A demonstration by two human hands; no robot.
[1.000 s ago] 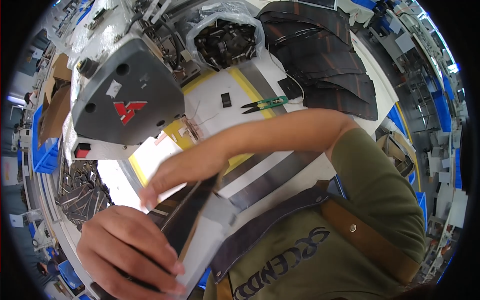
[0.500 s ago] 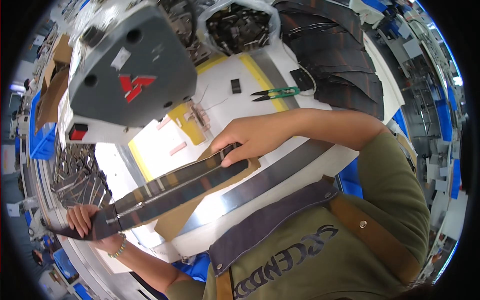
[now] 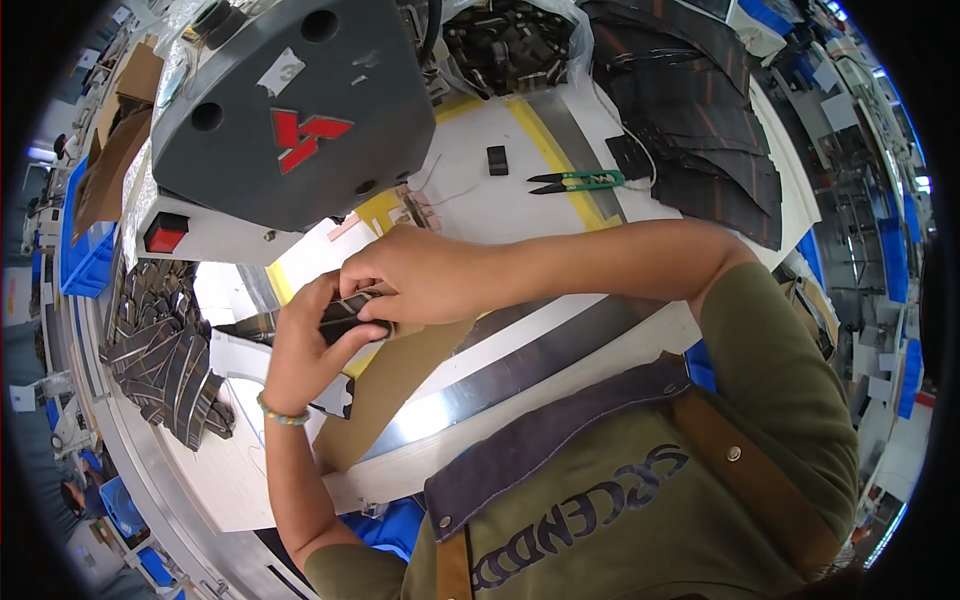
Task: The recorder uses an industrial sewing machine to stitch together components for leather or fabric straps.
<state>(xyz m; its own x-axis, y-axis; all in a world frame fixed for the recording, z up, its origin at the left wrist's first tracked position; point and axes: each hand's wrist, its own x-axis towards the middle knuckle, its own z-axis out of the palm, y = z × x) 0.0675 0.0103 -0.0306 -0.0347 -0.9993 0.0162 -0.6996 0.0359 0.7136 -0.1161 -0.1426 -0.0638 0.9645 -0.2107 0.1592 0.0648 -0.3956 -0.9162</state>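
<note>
table: white, yellow tape and grey strip on it | far side: clear bag of dark pieces | far right: overlapping dark panels | centre: green snips across tape, black piece to their left, black patch just beside, right | front: brown sheet | left end: plaid heap

This looks like a sewing workshop or factory floor. A bulky grey machine stands over the desk, with green-handled snips, layered fabric panels, a heap of striped cloth strips and a stuffed plastic bag around it. Blue crates and more cluttered workstations lie beyond.
</note>
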